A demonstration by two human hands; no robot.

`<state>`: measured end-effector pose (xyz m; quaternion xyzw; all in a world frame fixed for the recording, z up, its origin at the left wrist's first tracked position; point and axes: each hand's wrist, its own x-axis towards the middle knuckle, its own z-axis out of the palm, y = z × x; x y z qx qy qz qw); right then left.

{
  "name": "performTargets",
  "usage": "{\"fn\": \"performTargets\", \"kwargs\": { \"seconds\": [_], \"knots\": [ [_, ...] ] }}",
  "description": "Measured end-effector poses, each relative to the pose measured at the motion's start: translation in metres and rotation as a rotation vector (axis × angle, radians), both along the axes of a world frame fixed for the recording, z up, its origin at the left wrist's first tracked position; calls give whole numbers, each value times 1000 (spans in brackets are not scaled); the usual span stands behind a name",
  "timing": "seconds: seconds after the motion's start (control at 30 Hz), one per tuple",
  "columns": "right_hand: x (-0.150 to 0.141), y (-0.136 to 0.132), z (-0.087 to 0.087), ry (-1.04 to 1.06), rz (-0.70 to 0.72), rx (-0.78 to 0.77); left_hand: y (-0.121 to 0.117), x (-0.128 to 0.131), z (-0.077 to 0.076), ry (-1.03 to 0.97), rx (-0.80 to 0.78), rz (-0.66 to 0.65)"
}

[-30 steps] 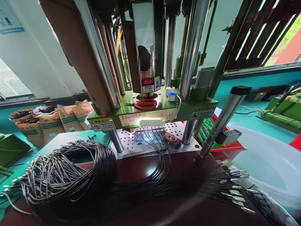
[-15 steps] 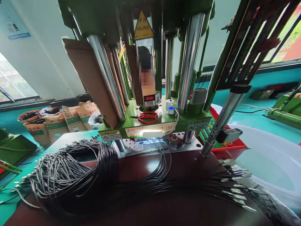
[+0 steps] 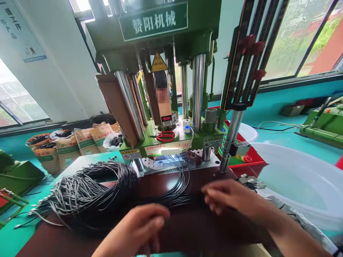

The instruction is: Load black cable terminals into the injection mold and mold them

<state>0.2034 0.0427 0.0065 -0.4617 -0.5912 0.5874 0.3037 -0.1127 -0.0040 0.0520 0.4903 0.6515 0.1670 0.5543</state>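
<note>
My left hand (image 3: 136, 226) is low in the centre, over the dark red tabletop and just in front of a strand of black cables (image 3: 175, 200). Its fingers are loosely bent with the thumb apart, and nothing shows in them. Farther right, my right hand (image 3: 225, 195) hovers by the right end of that strand, slightly blurred. Its fingers are half curled and look empty; whether they touch the cables is unclear. The strand curves up to the metal plate (image 3: 150, 165) of a green press (image 3: 160, 147). A big looped bundle of black cables (image 3: 88, 189) lies to the left.
Red-handled scissors (image 3: 165, 136) and a blue-and-white spool (image 3: 187, 129) rest on the press. Its steel columns (image 3: 198, 92) rise behind. At right are a red control box (image 3: 252, 161) and a large white tub (image 3: 297, 178). Paper sacks (image 3: 68, 146) stand behind at left.
Both my hands have come into view from below, over the table and cables. The view has tilted up, showing the top of the press. The cable ends at right are now mostly hidden.
</note>
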Motion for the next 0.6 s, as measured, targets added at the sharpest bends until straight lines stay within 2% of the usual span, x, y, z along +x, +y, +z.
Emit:
{"fn": "performTargets", "kwargs": {
  "seconds": [0.03,0.07,0.13,0.2,0.3,0.43,0.6],
  "knots": [
    [-13,24,7,32,-84,6,17,11,3,-131,98,-56],
    [-25,47,11,41,-242,-19,34,22,4,-252,189,-51],
    [-47,83,13,40,-343,-43,65,43,3,-398,204,7],
    [-63,102,8,61,-374,-76,88,59,-3,-492,146,91],
    [-72,106,-4,140,-374,-136,104,73,-16,-577,41,157],
    [-70,101,-10,254,-352,-247,107,80,-26,-582,30,199],
    [-67,100,-5,422,-211,-405,108,79,-14,-596,32,213]
  ]
}}
